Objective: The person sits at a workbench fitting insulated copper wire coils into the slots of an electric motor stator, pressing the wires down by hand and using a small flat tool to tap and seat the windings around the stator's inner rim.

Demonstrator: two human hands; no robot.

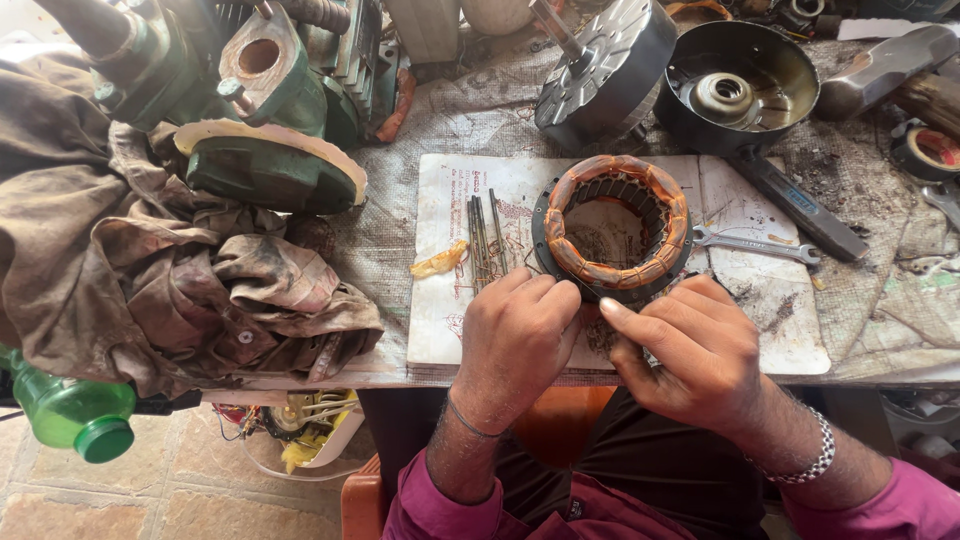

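I see the wound stator ring [612,228] lying flat on the paper, directly ahead of both hands. My left hand [515,340] is curled loosely, fingertips at its near rim; my right hand [690,350] points its index finger leftward beneath it, gripping nothing I can make out.

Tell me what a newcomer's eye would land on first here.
First the round motor winding with its orange-brown coils, on the white paper mid-table. The left hand and right hand work at its near edge. At the left lie a heap of dirty rags and a green bottle.
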